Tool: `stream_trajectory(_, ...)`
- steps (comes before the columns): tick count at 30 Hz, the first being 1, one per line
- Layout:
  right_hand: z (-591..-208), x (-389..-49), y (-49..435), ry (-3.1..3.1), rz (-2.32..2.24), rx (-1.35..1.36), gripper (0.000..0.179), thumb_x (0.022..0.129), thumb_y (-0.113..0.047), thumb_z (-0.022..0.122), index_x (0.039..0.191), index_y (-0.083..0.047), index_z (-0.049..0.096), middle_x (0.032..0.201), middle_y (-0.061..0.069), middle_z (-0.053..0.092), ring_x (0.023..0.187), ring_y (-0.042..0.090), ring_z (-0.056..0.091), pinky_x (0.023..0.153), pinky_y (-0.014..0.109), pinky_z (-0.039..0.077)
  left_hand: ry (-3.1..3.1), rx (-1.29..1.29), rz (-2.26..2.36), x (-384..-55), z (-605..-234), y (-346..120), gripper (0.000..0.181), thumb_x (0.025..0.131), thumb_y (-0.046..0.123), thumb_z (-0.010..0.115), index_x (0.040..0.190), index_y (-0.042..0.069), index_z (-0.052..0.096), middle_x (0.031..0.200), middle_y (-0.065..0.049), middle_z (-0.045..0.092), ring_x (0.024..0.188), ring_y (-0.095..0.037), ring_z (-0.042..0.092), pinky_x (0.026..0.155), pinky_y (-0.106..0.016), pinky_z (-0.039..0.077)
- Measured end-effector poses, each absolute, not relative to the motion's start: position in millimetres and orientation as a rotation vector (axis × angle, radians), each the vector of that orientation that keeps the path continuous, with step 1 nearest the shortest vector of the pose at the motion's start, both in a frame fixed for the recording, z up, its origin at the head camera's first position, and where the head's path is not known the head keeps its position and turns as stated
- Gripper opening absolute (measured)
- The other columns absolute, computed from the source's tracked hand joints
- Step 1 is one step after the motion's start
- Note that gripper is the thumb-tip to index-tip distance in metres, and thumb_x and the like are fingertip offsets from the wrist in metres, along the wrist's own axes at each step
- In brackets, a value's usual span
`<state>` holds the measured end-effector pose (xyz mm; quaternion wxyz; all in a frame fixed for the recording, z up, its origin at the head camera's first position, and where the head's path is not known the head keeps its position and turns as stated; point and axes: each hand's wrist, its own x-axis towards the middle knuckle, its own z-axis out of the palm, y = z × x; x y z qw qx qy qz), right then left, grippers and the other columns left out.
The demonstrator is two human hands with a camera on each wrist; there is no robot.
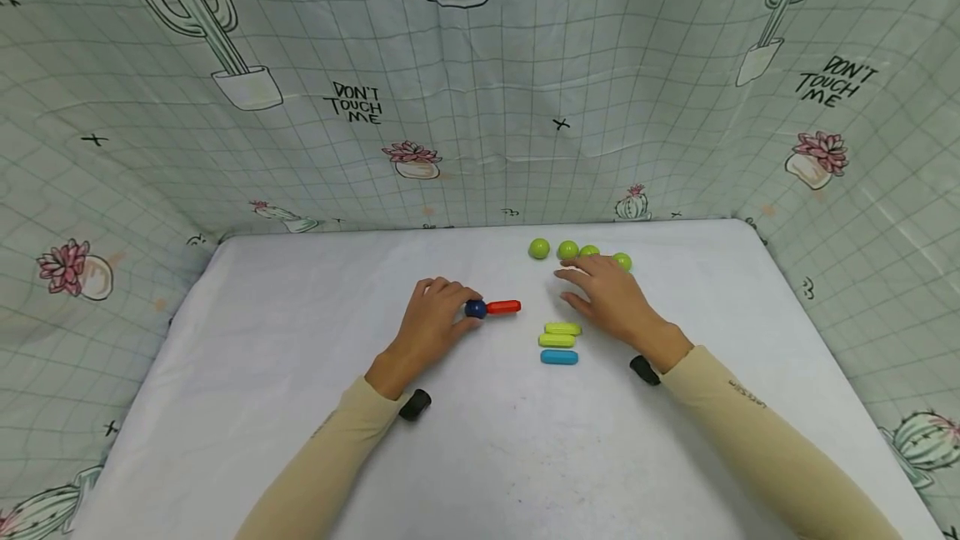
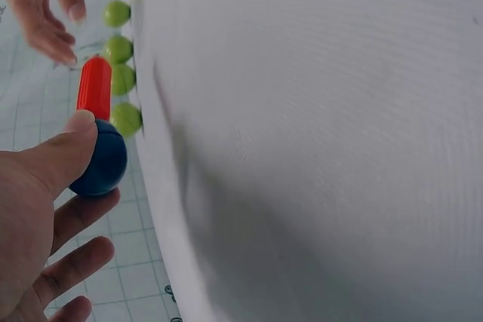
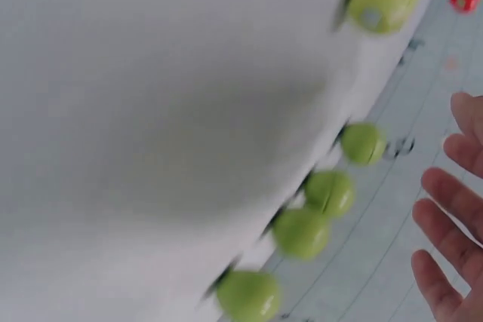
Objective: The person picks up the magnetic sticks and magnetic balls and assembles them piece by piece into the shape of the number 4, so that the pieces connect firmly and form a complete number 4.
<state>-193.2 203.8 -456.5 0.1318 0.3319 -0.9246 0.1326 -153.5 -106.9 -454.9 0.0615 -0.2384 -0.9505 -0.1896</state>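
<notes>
Between thumb and fingers, my left hand (image 1: 427, 319) pinches a dark blue ball (image 1: 475, 309). A ribbed red stick (image 1: 504, 307) juts from the ball toward the right; in the left wrist view the thumb tip lies where the red stick (image 2: 94, 88) meets the ball (image 2: 102, 164). My right hand (image 1: 609, 298) hovers with spread, slightly bent fingers and holds nothing. Just beyond its fingers are several green balls (image 1: 539, 249), also seen in the right wrist view beside the right hand (image 3: 456, 224). Two yellow-green sticks (image 1: 557, 340) and a blue stick (image 1: 558, 357) lie between the hands.
A white-covered table (image 1: 300, 357) carries everything. Behind it and at both sides hangs a gridded cloth (image 1: 495, 90) printed with cacti. Black wrist devices (image 1: 415, 405) show under both sleeves.
</notes>
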Motion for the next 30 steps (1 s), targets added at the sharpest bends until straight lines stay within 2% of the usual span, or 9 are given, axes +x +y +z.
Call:
stream_trajectory(17,-456.4,-203.0,263.8,-2.833,0.25,0.682,0.044,0.093,-0.011,0.081,0.133,0.003,0.068,0.139,0.025,0.063,0.127,0.045,0.059,0.107,0.062,0.045,-2.847,-0.722,-0.579,-152.3,-454.6,-120.4,0.033,0.09,0.025,0.087,0.12,0.015,0.076,0.111,-0.002,0.076,0.109,-0.026,0.063,0.112,-0.052,0.042)
stream_trajectory(30,-464.1,-211.4,269.2,-2.877,0.242,0.62,0.041,0.091,-0.006,0.082,0.129,0.004,0.069,0.128,0.024,0.069,0.118,0.045,0.063,0.104,0.064,0.047,-2.839,-0.709,-0.555,-149.9,-457.2,-128.3,0.033,0.09,0.026,0.086,0.12,0.015,0.076,0.113,-0.003,0.076,0.11,-0.026,0.064,0.109,-0.051,0.042)
